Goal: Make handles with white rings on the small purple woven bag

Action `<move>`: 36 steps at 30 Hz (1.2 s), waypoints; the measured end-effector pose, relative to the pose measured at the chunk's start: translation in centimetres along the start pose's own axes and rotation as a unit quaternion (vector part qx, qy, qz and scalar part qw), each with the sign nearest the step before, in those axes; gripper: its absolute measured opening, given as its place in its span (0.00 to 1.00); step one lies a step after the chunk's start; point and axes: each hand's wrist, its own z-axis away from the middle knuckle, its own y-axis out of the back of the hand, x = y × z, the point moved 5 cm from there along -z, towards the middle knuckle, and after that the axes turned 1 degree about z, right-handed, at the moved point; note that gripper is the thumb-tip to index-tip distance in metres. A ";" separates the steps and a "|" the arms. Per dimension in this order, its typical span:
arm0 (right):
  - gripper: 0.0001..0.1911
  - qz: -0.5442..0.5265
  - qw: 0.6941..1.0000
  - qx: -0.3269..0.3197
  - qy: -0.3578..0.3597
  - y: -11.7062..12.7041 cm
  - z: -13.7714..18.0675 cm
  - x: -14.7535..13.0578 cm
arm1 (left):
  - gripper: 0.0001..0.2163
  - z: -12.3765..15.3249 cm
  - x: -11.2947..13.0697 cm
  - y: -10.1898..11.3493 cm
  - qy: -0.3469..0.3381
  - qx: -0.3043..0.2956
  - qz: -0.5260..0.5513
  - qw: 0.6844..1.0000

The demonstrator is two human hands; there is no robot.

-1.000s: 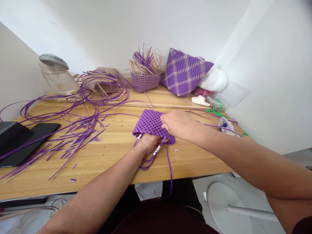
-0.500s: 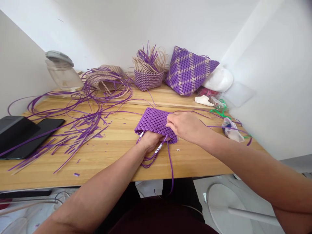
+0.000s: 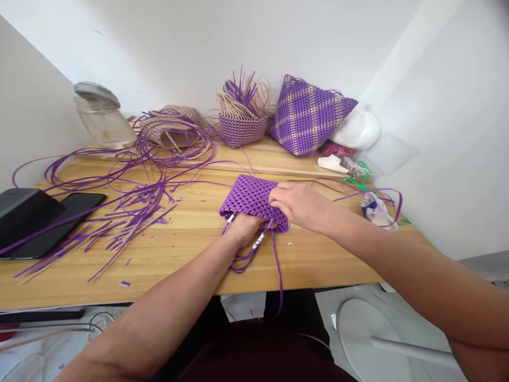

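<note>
A small purple woven bag (image 3: 254,193) lies tipped on the table, its opening towards me. My left hand (image 3: 247,227) reaches inside it from the front, and the woven wall hides most of the fingers. At the bag's right side my right hand (image 3: 292,202) is closed in a pinch, fingertips against the weave. What it pinches is hidden. Purple cords with white wrapped bands (image 3: 258,242) loop under the opening, and one purple strand (image 3: 278,265) hangs over the table edge. A purple strip (image 3: 398,204) curls up beyond my right wrist.
Loose purple strips (image 3: 175,159) and cut scraps (image 3: 131,223) cover the left side, near a black phone (image 3: 85,201). Along the back stand a jar (image 3: 104,119), an unfinished basket (image 3: 242,130) and a larger plaid woven bag (image 3: 310,116). A crumpled packet (image 3: 377,212) lies at right.
The purple strip at the far right has lifted from lying nearly flat into a curved loop. My right hand has shifted slightly left along the bag; the left hand stays inside.
</note>
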 end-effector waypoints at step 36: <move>0.09 0.051 0.997 0.061 0.017 -1.3 2.0 0.2 | 0.24 -0.1 1.0 0.4 0.042 0.011 -0.011 0.999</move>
